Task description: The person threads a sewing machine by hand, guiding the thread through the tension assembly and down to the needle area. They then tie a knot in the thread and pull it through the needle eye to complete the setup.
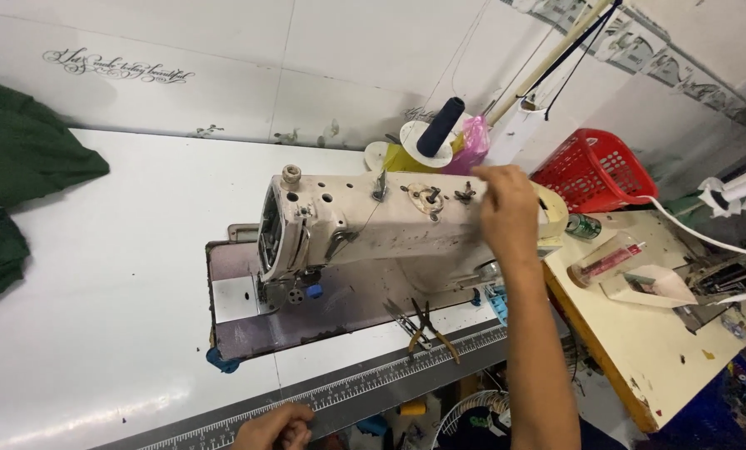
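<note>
Right hand (505,200): fingers pinched, apparently on thread, atop sewing machine (365,225); keep thread taut. Left hand (275,427): curled on desk (123,275) edge, steadying.

sewing machine (365,221): 1 | thread cone (440,127): 1 | red basket (594,171): 1 | hands (506,200) (277,427): 2

Clear flat packet (608,261) with red-pink contents lay on yellowish side tabletop (640,350), right of sewing machine. Just beside it, white paper envelope-like pack (650,286) with reddish patch, tilted. Small green-and-white round tin (585,226) stood near red basket. Black script decal (119,67) ran along white wall tile, upper left. No screens seen.
</note>
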